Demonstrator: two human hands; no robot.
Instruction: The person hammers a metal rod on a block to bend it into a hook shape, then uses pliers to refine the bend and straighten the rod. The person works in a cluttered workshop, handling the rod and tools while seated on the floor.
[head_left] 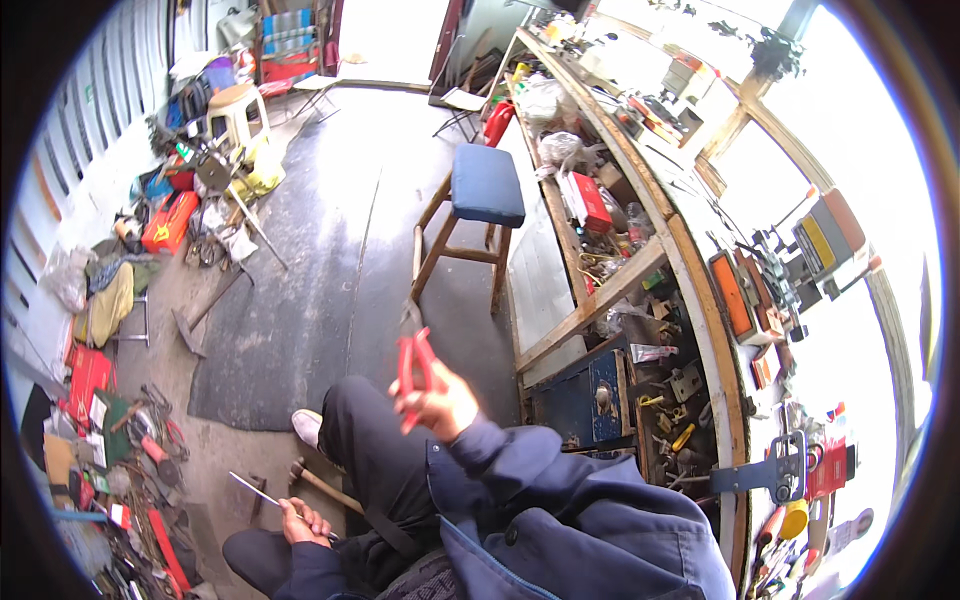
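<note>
A dark, flat mat with a dull sheen spread over the concrete floor, beyond the right grip and the left grip. To the right of the right grip ran a counter of worn timber beams, its lower level crowded with crinkled plastic bags, a red box and mixed clutter. Below that, nearer the right grip, was a blue cabinet with scuffed, flat panels. Beyond the right grip, slightly to its right, stood a stool with a squarish, padded blue seat on slim wooden legs. Well beyond the left grip, to its left, lay a pick with a curved head. Just beyond the left grip, a hammer showed a straight wooden handle. The right grip, fingers curled, was grasping pliers by their smooth, bowed red handles, the grey metal head pointing away from the palm. The left grip was clenched around a thin, straight metal rod, which stuck out to its left.
</note>
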